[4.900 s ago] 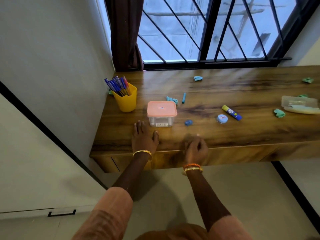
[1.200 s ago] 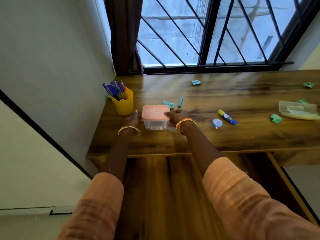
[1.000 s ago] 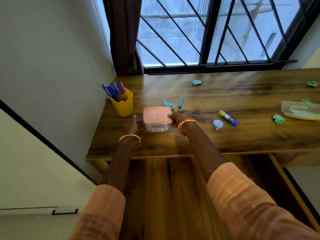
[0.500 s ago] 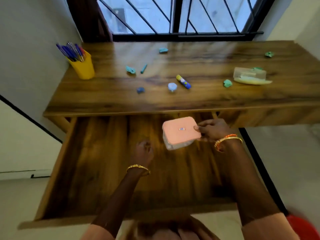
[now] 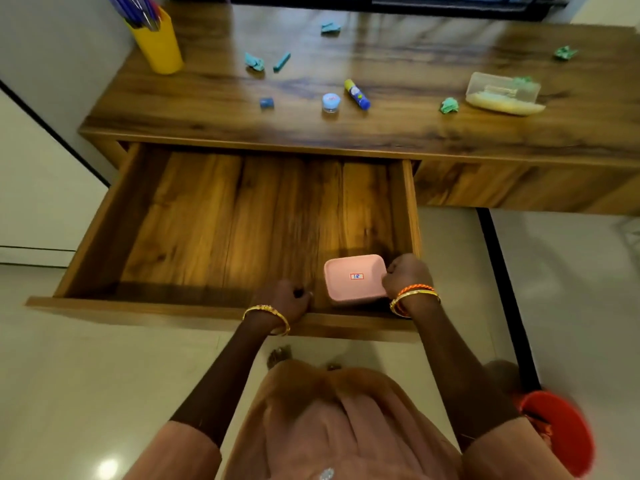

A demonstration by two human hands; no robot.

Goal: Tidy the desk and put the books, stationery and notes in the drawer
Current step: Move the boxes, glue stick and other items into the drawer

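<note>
- pink-lidded box (image 5: 355, 278) is seen low in the front right corner of the open drawer (image 5: 221, 220); whether it is fully set down cannot be told.
- it is held at its right edge by the right hand (image 5: 405, 277), whose fingers are curled on it.
- the left hand (image 5: 284, 299) is held at the drawer's front edge with fingers curled; whether the edge is gripped cannot be told.
- only this box is counted as put away, so the task is judged barely begun.
- left on the tabletop (image 5: 381, 126): a yellow pen cup (image 5: 157, 46), a glue stick (image 5: 357, 94), a small round jar (image 5: 330, 102), a blue eraser-like piece (image 5: 266, 103), a teal stick (image 5: 281, 61), crumpled teal notes (image 5: 449, 106) scattered about, and a clear container (image 5: 502, 93) on the right.
- no books are visible.
- after these are moved, the drawer is to be closed.
</note>
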